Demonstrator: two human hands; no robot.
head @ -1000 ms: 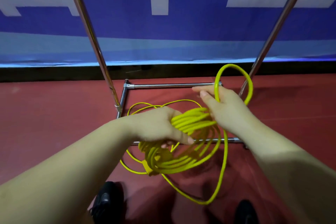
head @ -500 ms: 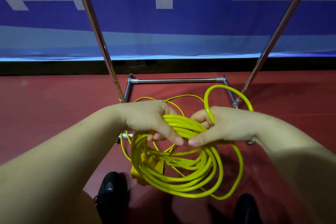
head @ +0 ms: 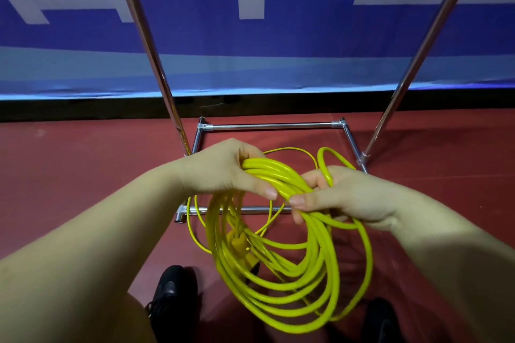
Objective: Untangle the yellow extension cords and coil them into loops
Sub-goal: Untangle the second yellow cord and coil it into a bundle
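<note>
Hands are sharing the yellow cord coil (head: 278,281): left hand (head: 223,172) is clutching the gathered turns, right hand (head: 342,198) is pinching a fresh loop beside that grip, apparently adding it.

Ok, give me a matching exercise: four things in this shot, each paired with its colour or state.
Things:
1. left hand
2. cord coil
3. metal frame
4. shoe

States:
A. black, on the red floor
B. yellow, hanging in loops
C. silver tubes, standing on the floor
D. gripping the bundled cords from above

Pairs: 1-D, 2-B, 3-C, 4-A
</note>
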